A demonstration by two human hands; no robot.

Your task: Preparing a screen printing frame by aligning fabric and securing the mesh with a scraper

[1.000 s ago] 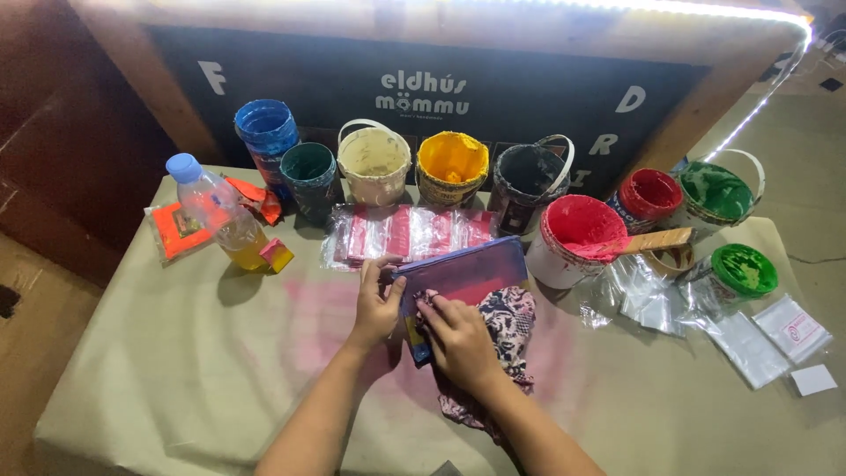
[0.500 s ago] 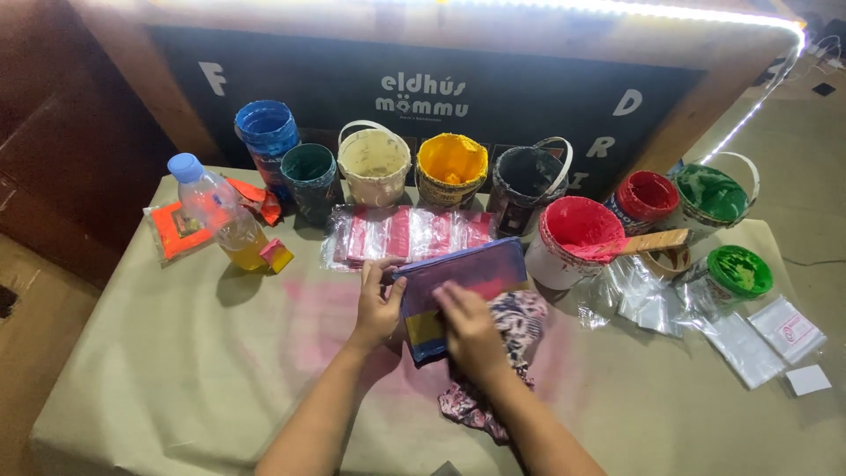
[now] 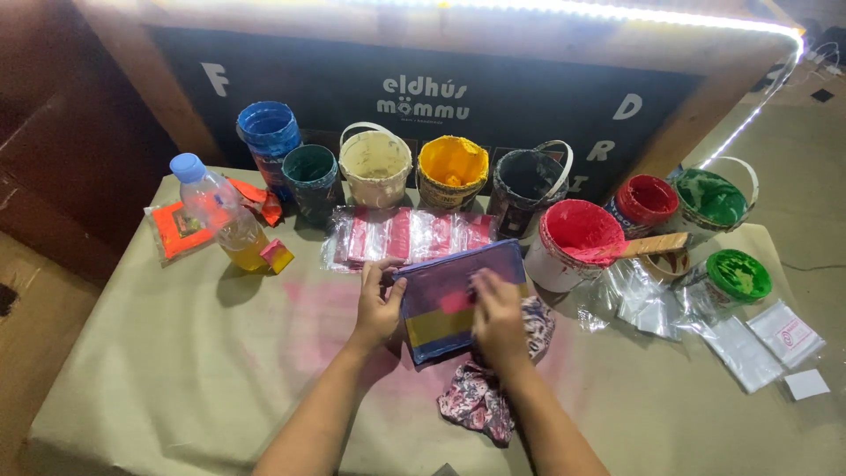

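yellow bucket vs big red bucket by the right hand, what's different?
The yellow bucket stands in the back row with nothing in it but paint; the red bucket stands nearer the right hand with a wooden stick resting across its rim. The yellow one's outside is smeared yellow; the red one's wall shows white. Both are open, upright and coated inside with paint.

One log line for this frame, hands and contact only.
left hand: steadies purple pouch edge | right hand: flat on pouch | patterned cloth: under pouch

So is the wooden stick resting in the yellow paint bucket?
No, the wooden stick lies across the red paint bucket, not the yellow one.
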